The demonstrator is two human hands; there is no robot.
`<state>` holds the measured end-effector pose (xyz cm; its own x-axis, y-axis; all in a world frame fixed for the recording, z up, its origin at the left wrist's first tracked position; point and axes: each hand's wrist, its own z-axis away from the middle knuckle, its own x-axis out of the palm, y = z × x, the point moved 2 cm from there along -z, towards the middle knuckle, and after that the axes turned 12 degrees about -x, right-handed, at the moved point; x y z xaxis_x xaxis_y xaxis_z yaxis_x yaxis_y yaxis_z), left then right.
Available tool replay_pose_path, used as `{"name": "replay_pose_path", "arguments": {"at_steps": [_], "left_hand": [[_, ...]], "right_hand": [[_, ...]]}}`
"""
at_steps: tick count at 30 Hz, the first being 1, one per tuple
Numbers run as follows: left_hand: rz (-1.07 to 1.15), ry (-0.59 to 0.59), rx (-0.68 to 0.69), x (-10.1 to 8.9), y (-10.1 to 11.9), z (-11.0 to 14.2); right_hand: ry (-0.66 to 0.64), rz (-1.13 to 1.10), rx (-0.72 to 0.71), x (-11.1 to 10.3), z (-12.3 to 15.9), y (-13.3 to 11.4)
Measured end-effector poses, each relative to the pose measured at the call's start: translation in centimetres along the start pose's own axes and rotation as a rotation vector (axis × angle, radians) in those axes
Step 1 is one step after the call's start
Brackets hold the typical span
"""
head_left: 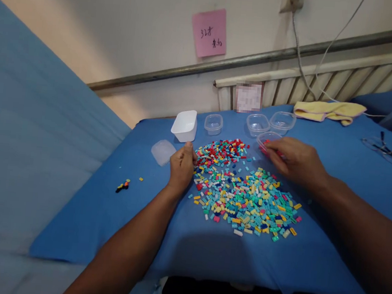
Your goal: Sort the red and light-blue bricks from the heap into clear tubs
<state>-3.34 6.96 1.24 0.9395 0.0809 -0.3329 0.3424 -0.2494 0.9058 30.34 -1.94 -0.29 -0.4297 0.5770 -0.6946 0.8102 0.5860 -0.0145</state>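
My left hand [182, 167] rests at the left edge of a pile of small coloured building bricks [251, 200], its fingers curled closed and the thumb on top. Whatever it may hold is hidden. My right hand [296, 160] reaches over a small clear plastic tub [262, 137] with red bricks inside. Its fingers are drawn together at the tub's near side, and what lies between them cannot be made out. A second, redder heap of bricks [228, 150] adjoins the main pile at the back, close to my left hand.
Behind the bricks stand a white tub [184, 125] and clear tubs [213, 124], [257, 125], [282, 121]. A translucent lid [163, 152] lies left. Black and orange bricks [122, 186] sit apart. A yellow cloth [327, 111] and glasses [386, 150] lie right on the blue cover.
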Motion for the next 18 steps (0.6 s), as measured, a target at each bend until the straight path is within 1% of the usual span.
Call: {"name": "replay_pose_path", "arguments": {"at_steps": [2,4,6,8,10,12,14,15,18], "left_hand": [[0.001,0.003,-0.044,-0.1,-0.2,-0.8],[-0.012,0.018,-0.071,-0.7,-0.7,-1.7],[-0.041,0.031,-0.093,-1.6,-1.5,-2.3],[-0.094,-0.005,-0.112,-2.5,-2.5,-2.3],[-0.155,-0.053,-0.099,-3.2,-3.4,-1.8],[-0.193,-0.031,-0.041,-3.6,-3.9,-1.1],[-0.216,0.012,0.021,-3.6,-4.2,-0.6],[-0.226,0.006,0.039,-3.5,-4.2,-0.5],[-0.23,-0.097,0.049,-2.9,-4.4,-0.6]], "right_hand": [[-0.052,-0.088,-0.1,0.5,-0.3,-1.7],[-0.169,-0.162,-0.193,1.2,-0.5,-3.2],[-0.267,-0.218,-0.243,2.0,-0.4,-4.1],[-0.295,-0.264,-0.241,2.5,-0.2,-4.3],[-0.282,-0.288,-0.222,2.8,0.1,-4.0],[-0.262,-0.289,-0.198,2.8,0.3,-3.7],[-0.241,-0.306,-0.173,2.6,0.3,-3.8],[-0.234,-0.332,-0.154,2.5,0.2,-4.0],[-0.249,-0.453,-0.08,2.5,-1.5,-5.8]]}}
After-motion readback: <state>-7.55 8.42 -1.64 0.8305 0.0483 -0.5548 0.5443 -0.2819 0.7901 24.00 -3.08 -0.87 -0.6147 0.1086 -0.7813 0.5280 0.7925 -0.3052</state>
